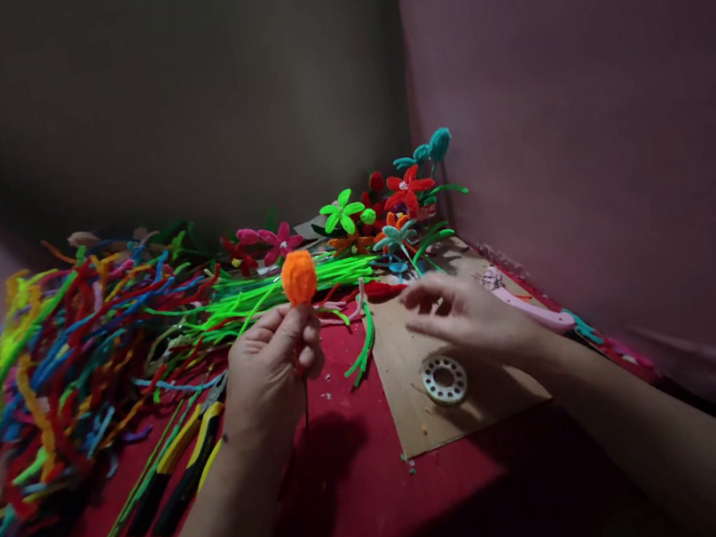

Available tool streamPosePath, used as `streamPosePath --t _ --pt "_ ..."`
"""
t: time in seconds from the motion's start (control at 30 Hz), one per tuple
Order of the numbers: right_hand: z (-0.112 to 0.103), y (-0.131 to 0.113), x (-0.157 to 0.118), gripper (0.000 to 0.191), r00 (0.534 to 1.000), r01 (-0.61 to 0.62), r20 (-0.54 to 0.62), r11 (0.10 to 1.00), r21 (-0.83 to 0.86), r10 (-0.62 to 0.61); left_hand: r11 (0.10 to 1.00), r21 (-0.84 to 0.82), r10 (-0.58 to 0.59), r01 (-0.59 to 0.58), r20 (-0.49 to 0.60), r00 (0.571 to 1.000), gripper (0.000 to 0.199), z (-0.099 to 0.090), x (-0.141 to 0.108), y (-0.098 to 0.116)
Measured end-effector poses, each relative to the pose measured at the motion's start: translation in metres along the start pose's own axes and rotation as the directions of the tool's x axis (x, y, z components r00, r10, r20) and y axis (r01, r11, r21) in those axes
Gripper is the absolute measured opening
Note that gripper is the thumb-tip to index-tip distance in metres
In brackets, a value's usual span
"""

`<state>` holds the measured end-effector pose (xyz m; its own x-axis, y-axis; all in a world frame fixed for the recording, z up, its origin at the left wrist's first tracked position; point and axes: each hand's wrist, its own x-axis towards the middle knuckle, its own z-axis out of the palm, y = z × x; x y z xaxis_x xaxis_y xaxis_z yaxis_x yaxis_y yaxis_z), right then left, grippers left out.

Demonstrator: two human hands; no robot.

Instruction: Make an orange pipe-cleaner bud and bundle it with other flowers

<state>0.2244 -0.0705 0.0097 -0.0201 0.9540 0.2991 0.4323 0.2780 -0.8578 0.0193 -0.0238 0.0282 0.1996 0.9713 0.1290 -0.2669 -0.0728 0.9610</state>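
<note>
In left hand (pixel 269 353), orange bud (pixel 298 278), stem (pixel 305 402) (partly hidden)

A bud (pixel 299 277) tops the left hand (pixel 273 353); left of it, a heap of pipe cleaners (pixel 69 365), with pliers (pixel 190 473) beside the wrist. Beyond — stems (pixel 332 273), then flowers (pixel 341 213). Below the right hand (pixel 465 311), cardboard (pixel 422 425) — a ring (pixel 446 397) on it.

Plain dark-grey wall (pixel 171 99) – at the back | smooth mauve wall (pixel 590 108) – at the right | flat red surface (pixel 366 501) below | light is dim
</note>
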Motion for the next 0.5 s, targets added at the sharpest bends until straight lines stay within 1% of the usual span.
streamPosePath --t 0.03,0.07,0.1,0.13,0.2,0.3,0.37,0.43,0.5 --pt "-0.002 0.002 -0.011 0.021 0.993 0.035 0.116 0.984 -0.176 -0.015 1.0 -0.028 -0.001 0.002 0.009 1.0 0.016 -0.001 0.003 -0.002" --pt "-0.002 0.004 -0.021 0.029 0.977 0.079 0.215 0.949 -0.305 -0.012 0.999 -0.048 -0.003 0.004 0.016 1.0 0.017 -0.002 0.005 -0.004" --pt "-0.001 0.007 -0.031 0.036 0.962 0.13 0.272 0.909 -0.396 -0.019 0.998 -0.064 -0.005 0.006 0.022 1.0 0.017 -0.003 0.007 -0.006" --pt "0.001 0.01 -0.039 0.04 0.954 0.18 0.296 0.874 -0.452 -0.043 0.997 -0.079 -0.008 0.01 0.027 1.0 0.018 -0.003 0.009 -0.008" --pt "0.003 0.016 -0.051 0.039 0.942 0.226 0.331 0.828 -0.514 -0.051 0.994 -0.105 -0.021 0.025 0.039 0.999 0.017 -0.004 0.011 -0.012" --pt "0.003 0.02 -0.054 0.039 0.95 0.231 0.301 0.832 -0.505 -0.081 0.99 -0.127 -0.055 0.062 0.06 0.997 0.018 -0.006 0.013 -0.016" --pt "-0.001 0.016 -0.051 0.043 0.969 0.175 0.236 0.873 -0.455 -0.071 0.988 -0.121 -0.089 0.098 0.082 0.993 0.018 -0.006 0.013 -0.017" --pt "-0.005 0.007 -0.046 0.044 0.987 0.078 0.159 0.935 -0.346 -0.024 0.982 -0.109 -0.141 0.154 0.113 0.983 0.018 -0.004 0.01 -0.018" --pt "-0.007 -0.002 -0.039 0.04 0.992 0.002 0.126 0.988 -0.154 0.018 0.974 -0.1 -0.188 0.203 0.143 0.972 0.018 0.0 0.007 -0.018"
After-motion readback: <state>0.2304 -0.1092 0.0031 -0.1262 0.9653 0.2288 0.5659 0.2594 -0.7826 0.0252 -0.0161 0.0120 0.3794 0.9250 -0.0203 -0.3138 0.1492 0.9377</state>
